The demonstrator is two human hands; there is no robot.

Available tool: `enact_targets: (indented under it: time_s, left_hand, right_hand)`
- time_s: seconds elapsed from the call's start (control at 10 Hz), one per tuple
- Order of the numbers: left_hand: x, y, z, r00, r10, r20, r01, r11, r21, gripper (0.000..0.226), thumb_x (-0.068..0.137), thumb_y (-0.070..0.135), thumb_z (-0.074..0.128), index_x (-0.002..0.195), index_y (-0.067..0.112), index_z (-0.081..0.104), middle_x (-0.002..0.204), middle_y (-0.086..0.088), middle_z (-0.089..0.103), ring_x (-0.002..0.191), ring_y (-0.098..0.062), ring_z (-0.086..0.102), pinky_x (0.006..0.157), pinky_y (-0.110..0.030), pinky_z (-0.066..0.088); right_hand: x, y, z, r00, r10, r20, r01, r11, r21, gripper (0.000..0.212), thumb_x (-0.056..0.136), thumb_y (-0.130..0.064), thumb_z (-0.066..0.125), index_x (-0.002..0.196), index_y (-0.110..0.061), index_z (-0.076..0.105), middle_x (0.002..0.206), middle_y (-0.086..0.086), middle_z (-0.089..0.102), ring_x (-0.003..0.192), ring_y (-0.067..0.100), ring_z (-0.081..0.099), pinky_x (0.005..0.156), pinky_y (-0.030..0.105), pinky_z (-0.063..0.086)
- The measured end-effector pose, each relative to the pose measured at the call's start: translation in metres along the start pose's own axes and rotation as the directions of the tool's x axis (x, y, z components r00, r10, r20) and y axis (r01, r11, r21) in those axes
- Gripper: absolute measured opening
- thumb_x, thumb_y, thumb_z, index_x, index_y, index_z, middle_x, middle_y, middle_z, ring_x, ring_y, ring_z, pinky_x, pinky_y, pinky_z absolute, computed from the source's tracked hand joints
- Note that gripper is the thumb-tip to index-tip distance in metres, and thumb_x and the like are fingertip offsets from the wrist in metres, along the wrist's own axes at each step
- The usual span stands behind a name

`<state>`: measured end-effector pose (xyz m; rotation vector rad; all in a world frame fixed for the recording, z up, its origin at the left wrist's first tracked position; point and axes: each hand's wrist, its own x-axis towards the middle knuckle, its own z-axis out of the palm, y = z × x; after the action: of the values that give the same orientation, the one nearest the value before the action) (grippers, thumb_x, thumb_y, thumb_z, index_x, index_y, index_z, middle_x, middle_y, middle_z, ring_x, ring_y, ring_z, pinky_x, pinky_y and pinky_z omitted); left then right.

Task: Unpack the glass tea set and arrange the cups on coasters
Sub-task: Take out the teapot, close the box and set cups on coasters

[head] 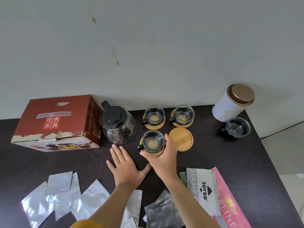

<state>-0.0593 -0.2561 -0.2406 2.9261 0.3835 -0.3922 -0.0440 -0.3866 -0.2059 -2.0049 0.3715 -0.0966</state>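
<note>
Right hand (164, 153) wraps fingers and thumb round the near glass cup with the black handle (152, 142), which sits on a round bamboo coaster (142, 151) just beside the bare bamboo coaster (181, 139). Left hand (126, 167) lies flat, fingers spread, on the dark table (74, 162), holding nothing. Behind stand two more cups on coasters (169, 117), near the glass teapot with the black lid (117, 124).

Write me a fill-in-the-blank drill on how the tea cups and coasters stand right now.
1. ____ cups sit on coasters.
2. The right hand grips the near cup and its coaster, while the left hand lies ____ on the table.
3. The bare coaster lies to the ____ of the held cup.
4. The spare cup stands beside the white ____.

Missing words: three; flat; right; tin
</note>
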Motion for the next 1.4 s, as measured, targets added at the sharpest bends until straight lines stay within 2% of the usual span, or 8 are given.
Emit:
enact_targets:
  time_s: [0.1,0.2,0.4,0.6,0.9,1.1,1.2,1.4]
  left_hand:
    - [0.0,0.001,-0.001,1.0,-0.001,-0.002,0.001,1.0,0.011,0.136,0.056,0.096,0.018,0.148,-0.003,-0.002,0.157,-0.021,-0.011,0.145,-0.033,-0.015,0.113,-0.059,0.009]
    - [0.0,0.001,-0.001,1.0,-0.001,-0.01,0.001,1.0,0.007,0.137,0.056,0.097,0.02,0.148,-0.003,0.0,0.157,-0.022,-0.008,0.145,-0.034,-0.013,0.112,-0.06,0.012]
    - [0.0,0.001,0.0,1.0,0.004,-0.019,-0.004,1.0,-0.006,0.136,0.057,0.097,0.022,0.148,-0.004,0.003,0.157,-0.022,-0.005,0.145,-0.034,-0.01,0.111,-0.061,0.014]
    - [0.001,0.001,0.002,1.0,0.005,-0.022,-0.005,1.0,0.007,0.136,0.057,0.097,0.019,0.148,-0.004,0.006,0.157,-0.022,-0.001,0.146,-0.035,-0.006,0.11,-0.062,0.016]
    - [0.001,0.001,0.003,1.0,0.005,-0.022,-0.004,1.0,0.017,0.136,0.057,0.097,0.019,0.147,-0.004,0.008,0.157,-0.022,0.0,0.146,-0.035,-0.004,0.11,-0.062,0.017]
    - [0.0,0.002,0.003,1.0,0.009,-0.024,-0.009,1.0,-0.004,0.137,0.057,0.097,0.021,0.147,-0.006,0.009,0.157,-0.023,0.0,0.146,-0.035,-0.004,0.109,-0.062,0.017]
    - [0.001,0.002,0.003,1.0,0.01,-0.027,-0.01,1.0,-0.005,0.137,0.057,0.097,0.021,0.147,-0.005,0.01,0.157,-0.023,0.001,0.146,-0.035,-0.003,0.109,-0.062,0.017]
    - [0.001,0.002,0.003,1.0,0.007,-0.026,-0.007,1.0,0.0,0.136,0.057,0.097,0.022,0.147,-0.005,0.01,0.157,-0.023,0.001,0.146,-0.036,-0.002,0.109,-0.063,0.018]
  right_hand:
    - [0.0,0.005,-0.015,0.998,0.029,-0.056,-0.028,0.999,0.034,0.097,0.064,-0.048,0.083,0.142,-0.014,0.037,0.131,-0.009,0.041,0.128,0.009,0.037,0.104,0.025,0.033]
    - [0.008,0.017,-0.041,0.963,0.089,-0.253,-0.078,0.996,0.051,0.079,0.074,-0.044,0.078,0.138,-0.011,0.044,0.124,-0.005,0.047,0.122,0.016,0.045,0.097,0.029,0.038]
    - [0.032,0.051,-0.098,0.753,0.242,-0.611,-0.175,0.97,0.169,0.074,0.076,-0.046,0.069,0.132,-0.003,0.049,0.127,0.015,0.049,0.114,0.028,0.051,0.097,0.038,0.043]
    - [0.061,0.078,-0.142,0.616,0.395,-0.681,-0.335,0.914,0.227,0.089,0.076,-0.033,0.079,0.143,0.001,0.032,0.138,0.021,0.038,0.13,0.035,0.034,0.103,0.046,0.041]
    - [0.117,0.084,-0.16,0.669,0.397,-0.628,-0.253,0.916,0.31,0.103,0.068,-0.037,0.084,0.148,-0.009,0.026,0.15,0.01,0.034,0.141,0.029,0.025,0.108,0.035,0.033]
    - [0.123,0.08,-0.161,0.607,0.405,-0.683,-0.225,0.913,0.342,0.087,0.066,-0.034,0.085,0.138,-0.01,0.043,0.139,0.008,0.046,0.133,0.026,0.037,0.095,0.026,0.042]
    - [0.108,0.073,-0.154,0.624,0.368,-0.689,-0.179,0.926,0.333,0.084,0.059,-0.041,0.086,0.13,-0.014,0.05,0.132,0.004,0.051,0.126,0.023,0.045,0.097,0.034,0.05]
    - [0.065,0.053,-0.109,0.785,0.275,-0.555,-0.129,0.949,0.288,0.071,0.047,-0.048,0.089,0.105,-0.02,0.059,0.109,-0.001,0.061,0.099,0.015,0.062,0.084,0.038,0.057]
